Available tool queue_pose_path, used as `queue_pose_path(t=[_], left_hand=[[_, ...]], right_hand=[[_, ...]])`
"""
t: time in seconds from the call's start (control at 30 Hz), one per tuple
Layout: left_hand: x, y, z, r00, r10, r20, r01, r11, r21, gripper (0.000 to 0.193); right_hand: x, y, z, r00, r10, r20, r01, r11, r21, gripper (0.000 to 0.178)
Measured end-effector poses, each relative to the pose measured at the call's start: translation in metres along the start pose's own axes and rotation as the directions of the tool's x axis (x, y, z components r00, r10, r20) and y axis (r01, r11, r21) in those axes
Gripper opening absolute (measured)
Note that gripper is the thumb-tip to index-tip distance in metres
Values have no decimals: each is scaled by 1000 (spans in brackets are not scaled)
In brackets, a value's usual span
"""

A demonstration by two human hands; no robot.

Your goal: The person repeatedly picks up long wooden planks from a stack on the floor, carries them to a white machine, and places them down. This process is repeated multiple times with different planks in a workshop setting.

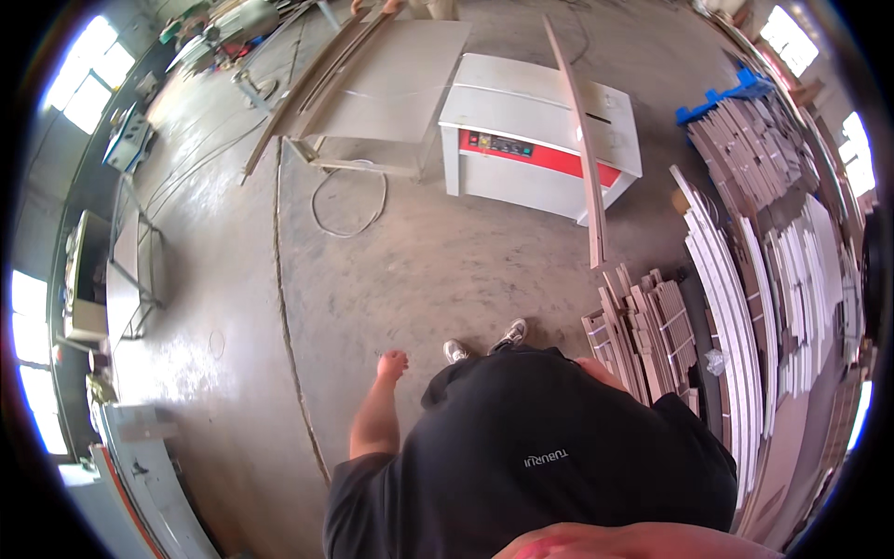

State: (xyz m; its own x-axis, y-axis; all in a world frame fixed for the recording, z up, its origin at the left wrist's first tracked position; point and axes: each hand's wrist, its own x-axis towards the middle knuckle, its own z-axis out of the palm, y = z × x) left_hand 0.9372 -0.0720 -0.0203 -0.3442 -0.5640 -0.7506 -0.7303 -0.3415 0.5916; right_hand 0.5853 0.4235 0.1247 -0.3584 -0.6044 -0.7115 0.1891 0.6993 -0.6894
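My left hand (394, 363) hangs beside my body over the concrete floor, its fingers curled in and nothing showing in them. Of my right arm only a patch of skin (601, 374) shows past the black shirt; its fingers are hidden. That patch is closest to a strapped stack of brown strips (652, 326) on the right. Ahead stands a white machine (521, 186) with a red panel and small controls. One long brown strip (589, 168) lies across its top and juts out toward me. Neither hand touches the machine.
Left of the machine, a table (400, 93) bears long brown strips (312, 79); another person's hands (377, 7) are at their far end. A cable loop (349, 228) lies on the floor. White strips (731, 335) and a blue pallet (726, 96) line the right side.
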Motion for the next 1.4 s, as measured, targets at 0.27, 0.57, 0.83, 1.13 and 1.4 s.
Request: queue_pose_path(t=[0.27,0.57,0.83,1.13,1.4], left_hand=[[41,-34,89,878,200,436,-474,497,727,28],[79,8,54,785,273,556,-581,636,508,31],[99,37,34,331,197,923,-757,-529,385,29],[75,42,98,538,445,716,-815,57,577,19],[75,43,70,701,375,606,-702,217,678,18]], right_hand=[[69,2,8,918,233,-320,-147,952,269,27],[103,191,-18,858,-512,-53,395,720,-571,9],[108,226,-15,955,-63,-288,80,996,47,20],[107,124,-10,922,-347,-173,206,818,-538,31],[116,105,1,971,-96,-217,56,981,-184,37]])
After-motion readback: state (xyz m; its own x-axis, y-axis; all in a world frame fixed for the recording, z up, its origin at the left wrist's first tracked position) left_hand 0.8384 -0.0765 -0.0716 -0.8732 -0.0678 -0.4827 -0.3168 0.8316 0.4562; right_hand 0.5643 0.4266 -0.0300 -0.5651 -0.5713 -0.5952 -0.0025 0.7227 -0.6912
